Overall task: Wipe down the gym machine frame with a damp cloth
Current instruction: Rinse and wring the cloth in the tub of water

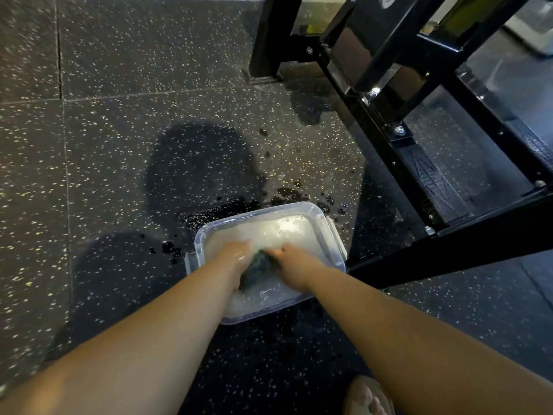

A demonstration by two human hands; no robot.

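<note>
A clear plastic tub [336, 235] holding cloudy water stands on the speckled rubber floor. Inside it lies a dark wet cloth [258, 266], bunched up between both hands. My left hand [236, 259] grips the cloth from the left and my right hand [291, 269] grips it from the right, both wet and down in the water. The black gym machine frame [386, 136] rises to the right of the tub, with a low bar [449, 256] running just past the tub's right side.
Water splashes and a wet patch [287, 194] darken the floor behind and left of the tub. A bare foot in a sandal [369, 396] shows at the bottom edge. The frame's upright post [269, 40] stands at the back.
</note>
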